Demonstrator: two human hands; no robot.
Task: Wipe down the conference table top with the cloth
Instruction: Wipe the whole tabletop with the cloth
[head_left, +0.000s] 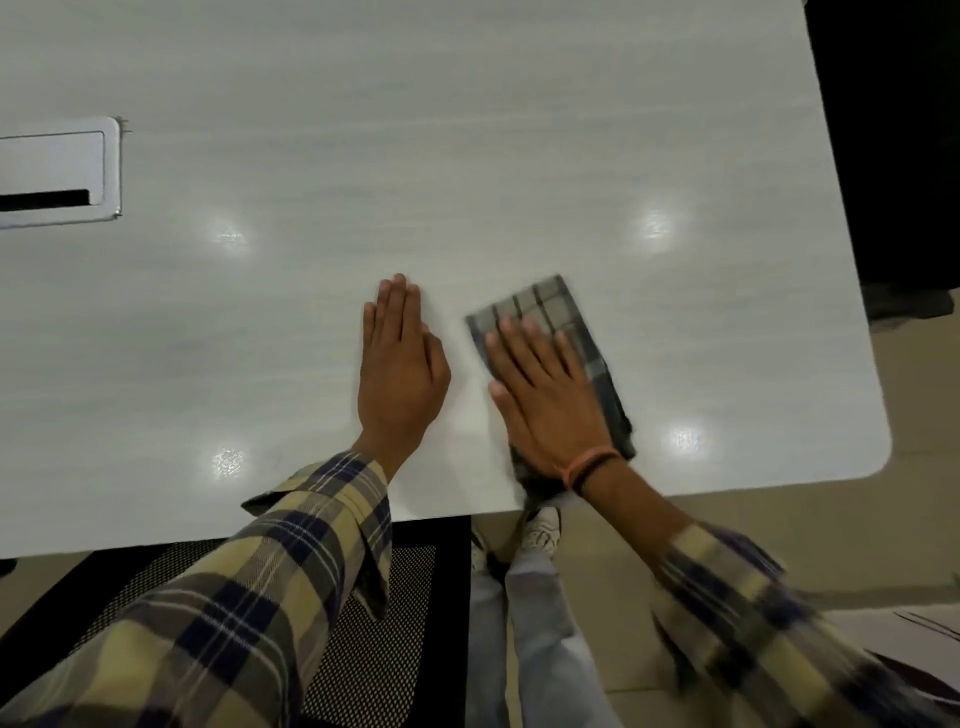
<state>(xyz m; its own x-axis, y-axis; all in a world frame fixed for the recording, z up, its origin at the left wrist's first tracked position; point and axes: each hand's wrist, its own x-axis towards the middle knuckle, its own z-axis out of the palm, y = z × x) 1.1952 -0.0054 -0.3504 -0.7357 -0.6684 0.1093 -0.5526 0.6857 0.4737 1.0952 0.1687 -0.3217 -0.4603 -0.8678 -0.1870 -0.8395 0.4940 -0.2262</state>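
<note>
A white, glossy conference table top fills most of the view. A folded grey checked cloth lies near the table's front edge, right of centre. My right hand presses flat on the cloth with straight, spread fingers; the cloth's near end is hidden under my palm and wrist. My left hand rests flat on the bare table just left of the cloth, fingers straight and together. The cloth and right sleeve look blurred.
A silver cable-port cover is set into the table at the far left. A black mesh chair stands under the front edge. The table's rounded corner is at the right, with tiled floor beyond.
</note>
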